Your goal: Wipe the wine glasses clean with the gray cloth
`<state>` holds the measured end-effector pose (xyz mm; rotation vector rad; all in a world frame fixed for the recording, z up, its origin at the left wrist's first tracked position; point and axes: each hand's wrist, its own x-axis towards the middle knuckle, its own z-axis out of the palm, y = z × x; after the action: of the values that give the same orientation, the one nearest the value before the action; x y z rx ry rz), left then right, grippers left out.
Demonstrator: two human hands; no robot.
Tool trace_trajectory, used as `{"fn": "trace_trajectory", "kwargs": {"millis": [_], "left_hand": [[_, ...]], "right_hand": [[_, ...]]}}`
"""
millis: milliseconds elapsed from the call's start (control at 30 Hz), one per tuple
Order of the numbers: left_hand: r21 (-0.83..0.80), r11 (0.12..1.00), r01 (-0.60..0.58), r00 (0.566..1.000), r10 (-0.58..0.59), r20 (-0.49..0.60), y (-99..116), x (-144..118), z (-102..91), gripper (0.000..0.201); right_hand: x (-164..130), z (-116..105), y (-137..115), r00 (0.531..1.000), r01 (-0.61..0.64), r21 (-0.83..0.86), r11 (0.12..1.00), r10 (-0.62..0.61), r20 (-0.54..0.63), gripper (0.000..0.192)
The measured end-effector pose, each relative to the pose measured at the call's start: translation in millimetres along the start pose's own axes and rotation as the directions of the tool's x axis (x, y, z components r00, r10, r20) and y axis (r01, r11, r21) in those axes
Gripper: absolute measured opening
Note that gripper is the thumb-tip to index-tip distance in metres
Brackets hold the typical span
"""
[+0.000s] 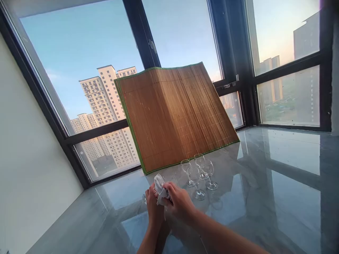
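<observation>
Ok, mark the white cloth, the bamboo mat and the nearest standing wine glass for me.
white cloth (159, 188), head view, on its bunched middle.
bamboo mat (174, 116), head view, on its slatted face.
nearest standing wine glass (194, 175), head view, on its bowl.

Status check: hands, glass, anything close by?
Both hands on one glass: left hand holds it, right hand presses white cloth. Four stemmed glasses stand just beyond.

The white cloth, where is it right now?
In the head view it sits low and centre-left: the cloth is gripped between the left hand and right hand, just left of the four wine glasses and in front of the bamboo mat.
</observation>
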<state>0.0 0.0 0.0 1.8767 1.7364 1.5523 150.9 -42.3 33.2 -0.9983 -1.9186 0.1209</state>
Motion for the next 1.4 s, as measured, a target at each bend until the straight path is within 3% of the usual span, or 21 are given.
{"fn": "trace_trajectory", "kwargs": {"millis": [133, 333, 467, 1033, 1400], "left_hand": [[0.014, 0.997, -0.070, 0.994, 0.068, 0.080, 3, -3, 1.9, 0.009], [-0.017, 0.991, -0.130, 0.986, 0.131, 0.103, 5, -2, 6.6, 0.014], [-0.012, 0.995, -0.103, 0.992, 0.104, 0.078, 3, -1, 7.0, 0.010], [0.025, 1.000, -0.019, 0.993, 0.016, 0.118, 2, 6, 6.7, 0.016], [0.090, 0.994, 0.061, 0.991, -0.072, 0.117, -5, 3, 10.0, 0.016]], "right_hand": [[3, -1, -3, 1.000, 0.015, -0.047, 0.999, -0.015, 0.006, 0.034], [4, 1, 4, 0.992, -0.009, -0.161, 0.987, -0.011, -0.122, 0.051], [4, 3, 8, 0.986, -0.036, -0.197, 0.980, 0.004, -0.164, 0.046], [4, 5, 6, 0.994, -0.111, -0.182, 0.977, 0.110, -0.016, 0.037], [1, 13, 13, 0.995, -0.097, -0.082, 0.992, 0.099, 0.022, 0.050]]}}
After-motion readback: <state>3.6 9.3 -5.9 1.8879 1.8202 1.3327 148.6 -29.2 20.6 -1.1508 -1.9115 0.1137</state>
